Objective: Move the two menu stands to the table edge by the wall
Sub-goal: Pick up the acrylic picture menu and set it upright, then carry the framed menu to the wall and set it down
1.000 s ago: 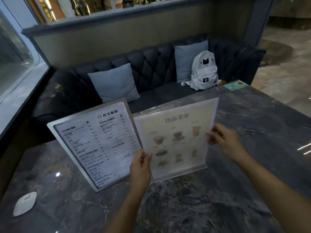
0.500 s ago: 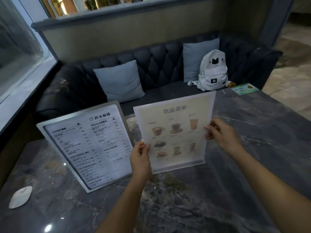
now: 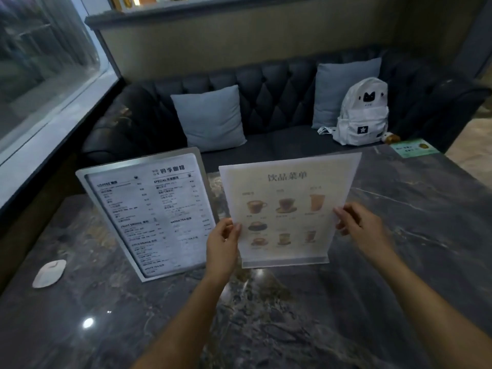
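Observation:
A clear acrylic menu stand (image 3: pixel 288 206) with pictures of drinks is upright over the dark marble table (image 3: pixel 266 323). My left hand (image 3: pixel 222 242) grips its left edge and my right hand (image 3: pixel 359 226) grips its right edge. Whether its base touches the table, I cannot tell. To its left a metal-framed menu stand (image 3: pixel 151 214) with printed text leans back on the table, untouched. The two stands are close, almost meeting at the left hand.
A small white dish (image 3: pixel 49 272) lies at the table's left. A green card (image 3: pixel 414 148) is at the far right corner. Behind the table is a dark tufted sofa (image 3: pixel 274 99) with two grey cushions and a white backpack (image 3: pixel 362 111). A window wall (image 3: pixel 45 75) runs along the left.
Both hands have kept hold of the drinks menu stand, which now stands more upright and squarer to me. The view has shifted left, so everything sits further right in frame.

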Demonstrator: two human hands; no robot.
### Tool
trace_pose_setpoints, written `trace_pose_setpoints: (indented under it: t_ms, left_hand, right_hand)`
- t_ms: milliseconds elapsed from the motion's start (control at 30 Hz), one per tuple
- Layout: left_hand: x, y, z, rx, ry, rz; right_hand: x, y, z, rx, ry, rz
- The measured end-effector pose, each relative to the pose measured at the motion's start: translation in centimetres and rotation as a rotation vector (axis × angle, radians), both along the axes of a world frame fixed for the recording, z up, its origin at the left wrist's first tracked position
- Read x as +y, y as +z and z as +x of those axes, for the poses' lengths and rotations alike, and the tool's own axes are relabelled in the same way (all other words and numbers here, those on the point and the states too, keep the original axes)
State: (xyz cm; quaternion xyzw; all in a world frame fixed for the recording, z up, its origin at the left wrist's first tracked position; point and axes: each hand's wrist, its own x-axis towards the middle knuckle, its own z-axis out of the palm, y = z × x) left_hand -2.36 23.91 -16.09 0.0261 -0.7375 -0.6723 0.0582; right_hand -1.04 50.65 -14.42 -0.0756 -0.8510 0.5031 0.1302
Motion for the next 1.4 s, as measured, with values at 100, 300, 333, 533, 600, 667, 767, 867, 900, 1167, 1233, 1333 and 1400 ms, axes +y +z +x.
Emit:
trace_pose_setpoints:
  t_ms: [100,300,333,533,600,667,767,867,900,1167,1233,1333,1400]
  left_hand:
    - [-0.2,0.1,0.3,0.025,0.013,-0.039]
    - [-0.7,0.3,0.8,-0.007,0.053,-0.110]
    - [-0.9,0.2,0.9,-0.013,0.069,-0.131]
    - [-3.4,-0.8,1.9,-0.051,0.128,-0.262]
    - [-4.5,-1.2,2.5,-0.059,0.143,-0.262]
    - [-6.0,-1.5,3.0,-0.061,0.170,-0.277]
    - [-8.8,-1.7,3.4,-0.046,0.208,-0.324]
    - [-11.9,-1.2,3.5,-0.034,0.268,-0.330]
    - [-12.9,-1.1,3.5,-0.030,0.298,-0.318]
    - [-20.1,-0.5,3.4,-0.134,0.439,-0.210]
    - [-21.6,-0.9,3.4,-0.179,0.432,-0.197]
    - [-23.2,-1.8,3.3,-0.242,0.369,-0.196]
    - [-23.6,-2.4,3.1,-0.265,0.298,-0.184]
  right_hand:
    - [-0.1,-0.7,0.5,0.014,0.008,0.027]
    - [-0.4,-3.2,1.8,-0.069,-0.102,0.011]
    - [-0.6,-3.9,2.4,-0.117,-0.092,0.051]
    - [-4.2,-7.1,5.3,-0.325,0.268,0.377]
    - [-6.3,-7.0,5.3,-0.325,0.382,0.418]
    - [-8.5,-6.7,4.9,-0.293,0.454,0.432]
    - [-12.1,-5.9,3.9,-0.260,0.533,0.423]
    - [-16.0,-4.7,2.7,-0.254,0.572,0.344]
    - [-17.4,-4.4,2.3,-0.259,0.581,0.324]
    - [-24.7,-3.7,0.6,-0.301,0.442,0.094]
    - [-25.9,-4.1,0.5,-0.309,0.342,0.097]
    - [-27.2,-4.2,0.2,-0.305,0.170,0.055]
    - [-27.3,-4.3,-0.3,-0.306,0.124,0.063]
